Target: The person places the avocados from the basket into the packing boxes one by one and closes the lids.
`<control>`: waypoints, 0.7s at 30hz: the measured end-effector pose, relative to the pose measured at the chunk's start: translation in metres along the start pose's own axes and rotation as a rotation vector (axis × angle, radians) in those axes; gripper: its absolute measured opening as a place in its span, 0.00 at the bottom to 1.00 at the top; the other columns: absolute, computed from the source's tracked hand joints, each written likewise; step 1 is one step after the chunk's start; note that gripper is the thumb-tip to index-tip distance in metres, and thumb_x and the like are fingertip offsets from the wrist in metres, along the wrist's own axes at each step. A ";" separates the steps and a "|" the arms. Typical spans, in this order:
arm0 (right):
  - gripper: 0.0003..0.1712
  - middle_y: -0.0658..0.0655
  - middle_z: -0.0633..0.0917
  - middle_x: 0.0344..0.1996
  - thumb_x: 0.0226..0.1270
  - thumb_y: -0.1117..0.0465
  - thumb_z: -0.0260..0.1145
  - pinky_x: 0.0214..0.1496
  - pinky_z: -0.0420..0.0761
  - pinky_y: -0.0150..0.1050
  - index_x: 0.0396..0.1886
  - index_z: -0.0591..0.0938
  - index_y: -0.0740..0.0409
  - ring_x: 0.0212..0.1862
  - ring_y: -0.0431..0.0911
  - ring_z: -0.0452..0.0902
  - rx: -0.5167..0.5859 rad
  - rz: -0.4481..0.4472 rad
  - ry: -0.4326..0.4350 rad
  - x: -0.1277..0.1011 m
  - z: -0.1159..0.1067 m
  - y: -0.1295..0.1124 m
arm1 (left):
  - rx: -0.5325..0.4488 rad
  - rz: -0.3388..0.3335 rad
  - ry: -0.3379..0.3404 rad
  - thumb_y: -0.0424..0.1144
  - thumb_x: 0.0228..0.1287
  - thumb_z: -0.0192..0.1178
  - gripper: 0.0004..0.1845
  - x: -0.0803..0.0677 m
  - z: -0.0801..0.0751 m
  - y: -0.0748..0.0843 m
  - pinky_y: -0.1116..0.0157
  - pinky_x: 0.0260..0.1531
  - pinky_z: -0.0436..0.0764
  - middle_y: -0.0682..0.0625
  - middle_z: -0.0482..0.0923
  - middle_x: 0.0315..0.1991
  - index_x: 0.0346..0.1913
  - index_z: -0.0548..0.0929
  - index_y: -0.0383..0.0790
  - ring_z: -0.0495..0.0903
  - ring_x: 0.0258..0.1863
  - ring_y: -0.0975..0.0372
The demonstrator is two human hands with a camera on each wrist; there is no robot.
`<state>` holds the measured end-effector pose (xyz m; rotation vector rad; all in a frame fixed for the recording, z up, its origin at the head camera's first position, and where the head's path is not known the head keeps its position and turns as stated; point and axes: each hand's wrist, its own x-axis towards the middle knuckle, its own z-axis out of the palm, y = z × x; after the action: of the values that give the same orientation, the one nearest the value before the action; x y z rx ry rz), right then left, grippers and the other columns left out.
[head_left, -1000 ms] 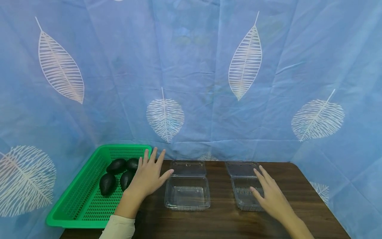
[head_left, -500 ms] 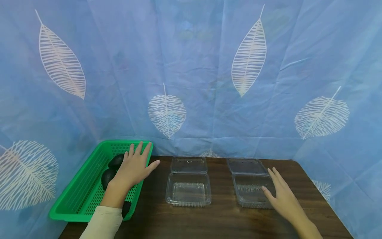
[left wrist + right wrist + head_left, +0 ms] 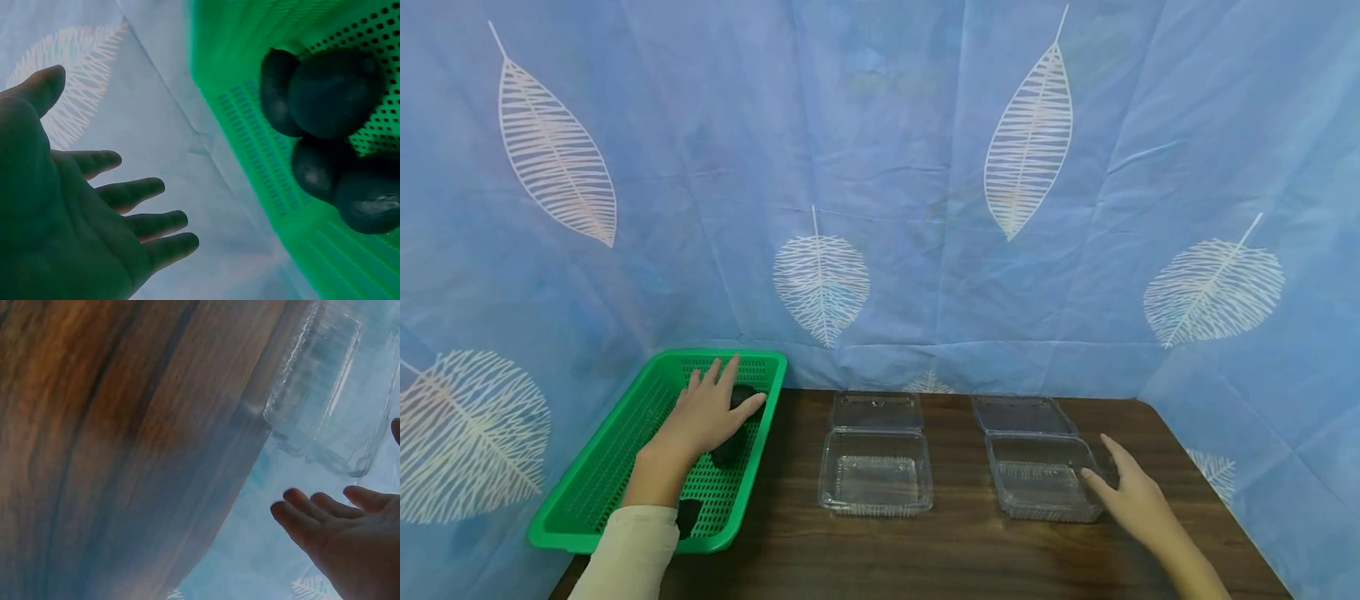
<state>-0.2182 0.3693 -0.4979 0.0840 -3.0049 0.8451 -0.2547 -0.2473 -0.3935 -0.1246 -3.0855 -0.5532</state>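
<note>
Blue leaf-print cloth backs the surface (image 3: 925,550). My left hand (image 3: 703,412) hovers, grip wide, over avocados (image 3: 337,94); my right hand (image 3: 1131,496), fingers relaxed, flanks a box (image 3: 1043,483).

No legible text, label, brand, number or sign in any view. Green basket (image 3: 587,500): plain perforated plastic, no marking readable. Two clear clamshell containers (image 3: 875,483) (image 3: 1043,490): transparent, no sticker or print visible; any embossed mark is too faint to read. Dark avocados (image 3: 331,94): no stickers visible. Blue backdrop cloth (image 3: 880,167): white leaf pattern only, no lettering. Wooden table (image 3: 925,558): bare grain, unmarked.
</note>
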 end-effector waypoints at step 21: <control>0.42 0.77 0.74 0.59 0.86 0.43 0.46 0.45 0.83 0.47 0.78 0.56 0.76 0.46 0.55 0.80 0.353 0.244 -0.185 0.006 -0.007 0.028 | -0.233 -0.075 -0.153 0.67 0.79 0.43 0.55 -0.001 -0.011 -0.061 0.26 0.68 0.54 0.20 0.35 0.79 0.81 0.34 0.25 0.43 0.76 0.25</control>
<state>-0.2258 0.3964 -0.5065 -0.2168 -3.0339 1.4620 -0.2582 -0.3081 -0.4042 -0.0546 -3.1707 -0.9488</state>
